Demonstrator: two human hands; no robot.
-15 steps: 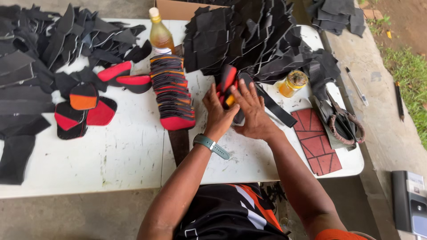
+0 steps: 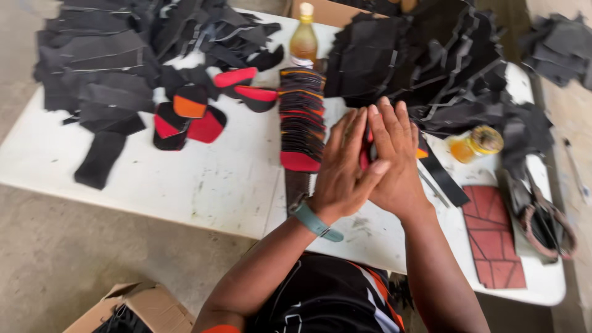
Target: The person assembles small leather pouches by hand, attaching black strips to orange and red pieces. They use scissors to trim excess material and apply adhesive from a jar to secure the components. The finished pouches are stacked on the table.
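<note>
My left hand [image 2: 345,166] and my right hand [image 2: 394,154] are pressed flat together over the white table [image 2: 203,185], with a red and black sole-shaped piece [image 2: 368,151] squeezed between the palms. Only its edge shows. A teal band is on my left wrist. Just left of my hands lies a long overlapped row of red and black sole pieces [image 2: 301,120]. A black strip [image 2: 445,179] lies on the table to the right of my hands.
Heaps of black cut material [image 2: 105,68] cover the back of the table. A bottle of amber liquid [image 2: 303,40] stands behind the row. A small open jar [image 2: 478,143], a dark red patterned sheet [image 2: 493,234] and scissors [image 2: 542,216] lie right. A cardboard box [image 2: 135,308] sits on the floor.
My hands have closed flat together around the piece and risen toward the camera. The view has shifted, showing more floor and the cardboard box.
</note>
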